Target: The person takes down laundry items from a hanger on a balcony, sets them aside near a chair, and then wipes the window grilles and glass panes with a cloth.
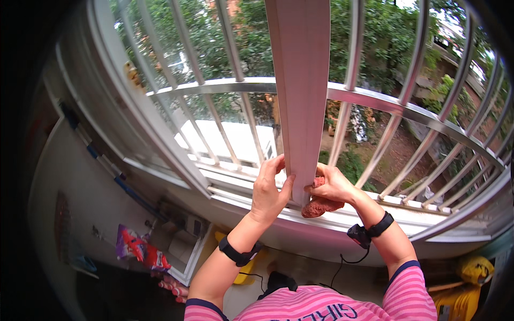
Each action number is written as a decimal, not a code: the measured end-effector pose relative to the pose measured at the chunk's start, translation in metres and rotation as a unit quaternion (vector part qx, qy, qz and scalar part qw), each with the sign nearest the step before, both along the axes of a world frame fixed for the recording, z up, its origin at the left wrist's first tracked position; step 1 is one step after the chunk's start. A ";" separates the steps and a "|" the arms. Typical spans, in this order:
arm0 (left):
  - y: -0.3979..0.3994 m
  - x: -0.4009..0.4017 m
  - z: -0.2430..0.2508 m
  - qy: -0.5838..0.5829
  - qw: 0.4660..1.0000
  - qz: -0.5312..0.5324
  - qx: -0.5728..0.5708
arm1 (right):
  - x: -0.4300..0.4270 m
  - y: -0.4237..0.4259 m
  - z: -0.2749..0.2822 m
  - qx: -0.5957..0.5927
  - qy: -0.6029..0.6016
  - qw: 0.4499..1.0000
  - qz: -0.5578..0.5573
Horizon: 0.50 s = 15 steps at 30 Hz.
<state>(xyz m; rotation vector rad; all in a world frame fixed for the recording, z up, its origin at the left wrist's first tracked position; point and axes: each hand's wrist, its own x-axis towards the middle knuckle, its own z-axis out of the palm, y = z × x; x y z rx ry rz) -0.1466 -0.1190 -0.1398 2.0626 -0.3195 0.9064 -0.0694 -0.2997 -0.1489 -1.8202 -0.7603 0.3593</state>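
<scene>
A white window frame post (303, 100) stands upright in front of me, between the window panes. My left hand (271, 186) rests against the left side of its lower end, thumb on the front face, fingers apart and partly hidden behind the edge. On the post's right side, my right hand (331, 184) grips a reddish-brown cloth (321, 206) and presses part of it near the post's edge. The cloth hangs down over the white window track (349, 220). Black straps with small devices are around both forearms, and thin cables trail from them.
Metal security bars (385, 102) curve outside the window, with trees beyond. A blue and silver pole (120, 176) leans at the left, above a sink (176, 244) and red and purple packets (140, 248). Yellow objects (461, 289) stand low at the right.
</scene>
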 end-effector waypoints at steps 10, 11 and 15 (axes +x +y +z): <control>-0.101 0.013 0.001 -0.079 0.985 -0.118 0.102 | -0.033 -0.124 0.004 0.000 0.037 0.993 -0.113; -0.113 0.014 0.001 -0.087 0.981 -0.135 0.109 | -0.038 -0.138 -0.002 0.031 0.034 0.989 -0.142; -0.157 0.016 0.002 -0.084 0.969 -0.194 0.128 | -0.075 -0.183 -0.032 -0.044 -0.036 0.933 -0.355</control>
